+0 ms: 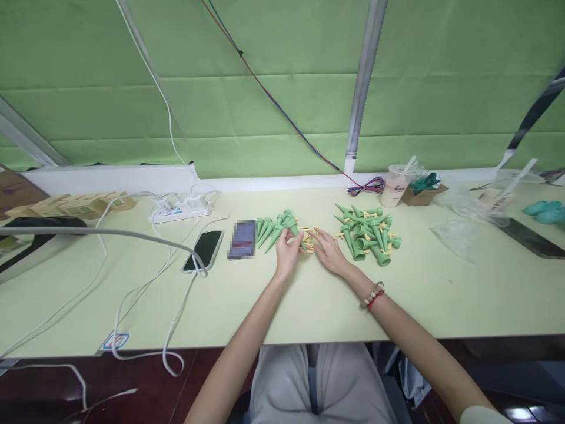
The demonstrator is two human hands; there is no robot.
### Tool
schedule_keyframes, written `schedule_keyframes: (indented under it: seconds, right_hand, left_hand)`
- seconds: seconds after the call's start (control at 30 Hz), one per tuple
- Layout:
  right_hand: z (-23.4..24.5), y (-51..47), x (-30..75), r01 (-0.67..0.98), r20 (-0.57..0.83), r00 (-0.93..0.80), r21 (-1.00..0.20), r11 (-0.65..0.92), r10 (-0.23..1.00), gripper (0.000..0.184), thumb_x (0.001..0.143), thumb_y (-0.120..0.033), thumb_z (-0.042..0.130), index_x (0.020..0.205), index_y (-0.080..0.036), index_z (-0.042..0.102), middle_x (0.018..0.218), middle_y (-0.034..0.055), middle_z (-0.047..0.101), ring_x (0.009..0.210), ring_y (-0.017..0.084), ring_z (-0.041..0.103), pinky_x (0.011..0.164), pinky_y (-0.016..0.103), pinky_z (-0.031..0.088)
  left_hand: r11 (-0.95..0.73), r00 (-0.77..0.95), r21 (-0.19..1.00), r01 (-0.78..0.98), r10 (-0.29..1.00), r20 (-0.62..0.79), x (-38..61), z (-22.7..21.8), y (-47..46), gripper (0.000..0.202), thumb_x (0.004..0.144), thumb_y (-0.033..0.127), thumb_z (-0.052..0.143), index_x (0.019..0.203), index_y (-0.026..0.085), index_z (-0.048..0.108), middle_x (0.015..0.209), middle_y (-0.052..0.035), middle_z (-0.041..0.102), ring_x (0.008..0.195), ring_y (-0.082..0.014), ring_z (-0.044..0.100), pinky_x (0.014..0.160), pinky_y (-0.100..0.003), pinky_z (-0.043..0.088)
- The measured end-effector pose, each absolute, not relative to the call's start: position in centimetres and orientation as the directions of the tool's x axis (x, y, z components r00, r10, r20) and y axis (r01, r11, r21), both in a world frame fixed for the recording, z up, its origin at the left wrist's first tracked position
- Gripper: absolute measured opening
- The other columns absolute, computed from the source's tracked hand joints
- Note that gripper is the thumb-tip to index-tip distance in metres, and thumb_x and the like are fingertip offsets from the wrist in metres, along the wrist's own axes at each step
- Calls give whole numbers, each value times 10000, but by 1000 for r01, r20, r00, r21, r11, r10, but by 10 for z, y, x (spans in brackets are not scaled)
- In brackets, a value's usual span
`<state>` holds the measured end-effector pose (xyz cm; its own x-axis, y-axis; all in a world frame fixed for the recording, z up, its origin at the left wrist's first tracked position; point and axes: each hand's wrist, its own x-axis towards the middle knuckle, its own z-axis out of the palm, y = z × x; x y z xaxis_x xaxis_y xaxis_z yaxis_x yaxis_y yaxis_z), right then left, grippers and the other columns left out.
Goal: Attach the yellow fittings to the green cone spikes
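Dark phone [208,250], pixelated phone [242,239] flat beside it. Green cones [267,228] bunched next. Left hand [288,254]: fingers pinching 1 tapered plastic cone [293,226], partly covered. Small yellow pieces [310,248], blurry. Right hand [329,252]: fingers at pieces, grasp unclear. Bare table [324,312] to near edge. Jumbled cone pile [364,229] right.

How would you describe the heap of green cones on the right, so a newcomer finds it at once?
Find the right hand over the long pale table. The heap of green cones lies to the right of that hand, in front of a drink cup. It is larger than the green group beside the left hand, and its cones point many ways, with yellow pieces among them.
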<state>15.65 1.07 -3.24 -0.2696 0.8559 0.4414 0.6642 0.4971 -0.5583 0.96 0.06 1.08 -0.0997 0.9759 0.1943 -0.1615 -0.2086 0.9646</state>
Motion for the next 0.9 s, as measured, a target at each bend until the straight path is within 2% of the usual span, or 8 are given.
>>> schedule_keyframes:
  seconds: [0.07, 0.17, 0.27, 0.37, 0.5, 0.73, 0.83, 0.9]
  right_hand:
    - [-36, 13, 157, 688, 409, -284, -543, 482, 867, 458, 917, -239, 362, 1362, -224, 471, 1455, 125, 408, 1340, 273, 359, 1059, 519, 301]
    - [-38, 15, 160, 682, 392, -285, -559, 472, 875, 445, 913, -238, 373, 1343, -209, 486, 1406, 124, 476, 1311, 260, 405, 1055, 499, 316]
    - [-39, 15, 161, 653, 392, -292, -585, 481, 872, 428, 887, -221, 411, 1302, -206, 514, 1313, 108, 565, 1238, 249, 479, 1041, 475, 341]
    - [-38, 14, 161, 658, 397, -262, -593, 464, 880, 458, 878, -242, 442, 1332, -198, 480, 1306, 110, 567, 1216, 257, 491, 1033, 478, 347]
    - [-37, 13, 159, 657, 419, -300, -561, 504, 857, 506, 894, -274, 450, 1392, -193, 418, 1379, 115, 511, 1278, 252, 442, 1052, 476, 325]
    - [-36, 19, 161, 655, 479, -277, -541, 528, 833, 279, 875, -214, 486, 1075, -200, 680, 1129, 98, 687, 1101, 229, 599, 982, 436, 403]
    - [-35, 20, 165, 665, 491, -220, -557, 498, 843, 230, 839, -183, 525, 966, -207, 714, 1027, 77, 725, 1005, 232, 643, 932, 424, 443]
    - [-34, 20, 167, 679, 494, -174, -567, 467, 852, 218, 816, -171, 542, 932, -207, 723, 972, 73, 736, 948, 235, 656, 897, 418, 467]
  left_hand:
    - [-202, -80, 962, -185, 978, 190, 11, 11, -1, 460, 662, 429, 743, 966, 181, 502, 824, -3, 586, 583, -130, 660, 515, -232, 535]
    - [-215, -99, 955, -206, 975, 198, 11, 11, -2, 463, 669, 385, 746, 1009, 189, 500, 886, -24, 606, 650, -145, 682, 604, -269, 566]
    - [-242, -181, 946, -217, 962, 204, 9, 9, 1, 460, 679, 395, 740, 1018, 188, 508, 921, -39, 610, 676, -149, 685, 619, -267, 570]
    - [-240, -257, 937, -255, 951, 174, 5, 9, 4, 531, 681, 396, 748, 1105, 183, 510, 935, -60, 635, 713, -158, 692, 642, -258, 573]
    - [-242, -187, 920, -309, 964, 190, 1, 11, 6, 611, 690, 420, 745, 1197, 169, 514, 1023, -124, 684, 796, -194, 702, 655, -265, 577]
    - [-223, 6, 910, -349, 971, 240, 7, 3, 10, 671, 692, 498, 716, 1222, 152, 491, 1129, -180, 664, 917, -224, 689, 724, -308, 563]
    - [-239, -3, 924, -300, 968, 249, 7, 0, 12, 633, 709, 518, 690, 1194, 163, 491, 1105, -170, 666, 846, -205, 694, 638, -274, 547]
    - [-253, -85, 930, -267, 967, 239, 4, 0, 13, 600, 701, 510, 698, 1156, 169, 505, 1064, -150, 672, 774, -183, 690, 559, -236, 517]
